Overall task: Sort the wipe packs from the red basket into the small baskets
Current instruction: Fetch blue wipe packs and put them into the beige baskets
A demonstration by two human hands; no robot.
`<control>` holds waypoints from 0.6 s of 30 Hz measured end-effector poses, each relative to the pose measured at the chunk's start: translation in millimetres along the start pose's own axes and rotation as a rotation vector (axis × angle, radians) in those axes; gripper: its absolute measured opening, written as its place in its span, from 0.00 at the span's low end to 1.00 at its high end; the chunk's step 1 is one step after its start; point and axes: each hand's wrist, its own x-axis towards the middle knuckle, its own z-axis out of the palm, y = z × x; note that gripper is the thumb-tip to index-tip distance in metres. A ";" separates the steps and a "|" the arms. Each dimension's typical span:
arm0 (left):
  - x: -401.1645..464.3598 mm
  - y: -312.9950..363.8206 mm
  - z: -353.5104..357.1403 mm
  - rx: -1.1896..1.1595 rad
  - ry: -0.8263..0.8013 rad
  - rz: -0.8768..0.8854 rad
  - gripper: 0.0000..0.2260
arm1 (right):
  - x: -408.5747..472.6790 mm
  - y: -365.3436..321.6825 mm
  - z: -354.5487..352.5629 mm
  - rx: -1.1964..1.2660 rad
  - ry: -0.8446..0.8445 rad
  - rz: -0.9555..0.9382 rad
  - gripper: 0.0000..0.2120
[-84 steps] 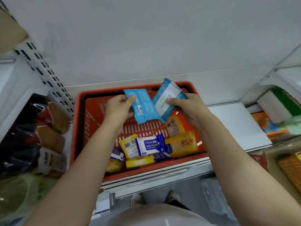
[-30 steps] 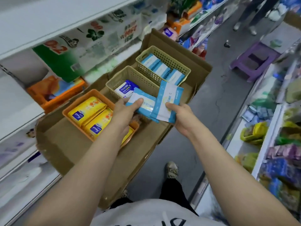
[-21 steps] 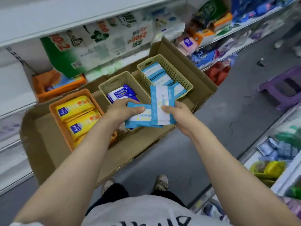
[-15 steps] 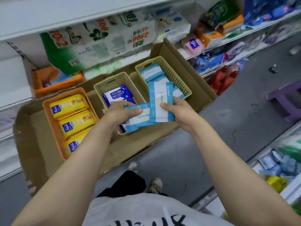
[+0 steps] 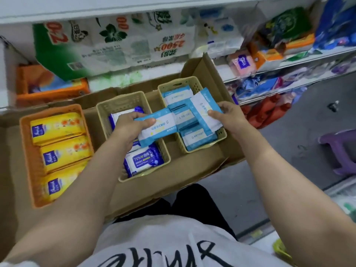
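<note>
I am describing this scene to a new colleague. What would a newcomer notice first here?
First, the two hands in the middle: the left hand and the right hand each hold a light blue pack over the beige baskets. Next, the yellow packs fill the orange basket on the left, inside the cardboard box.

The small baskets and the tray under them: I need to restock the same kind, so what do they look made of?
The beige baskets and the orange basket look like moulded matte plastic: thin perforated walls, rounded rims. The tray looks like brown corrugated cardboard, with bent flaps and raw edges.
</note>
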 end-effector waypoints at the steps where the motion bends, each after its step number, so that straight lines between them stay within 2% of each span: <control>1: 3.1 -0.1 -0.4 -0.006 0.016 -0.010 0.09 | 9.6 -0.9 1.2 -0.036 -0.017 0.001 0.08; 7: 14.8 -0.3 5.9 -0.053 0.128 -0.086 0.13 | 80.0 -13.6 21.2 -0.338 -0.209 -0.032 0.16; 11: 14.7 2.1 18.8 -0.090 0.205 -0.120 0.12 | 127.9 -26.8 32.4 -0.493 -0.315 -0.136 0.18; 16: 21.7 -0.5 37.4 -0.141 0.290 -0.166 0.12 | 158.3 -28.7 35.7 -0.787 -0.752 -0.173 0.21; 18: 23.8 -2.3 45.8 -0.149 0.308 -0.169 0.12 | 152.4 -15.8 35.8 -0.933 -0.876 -0.189 0.22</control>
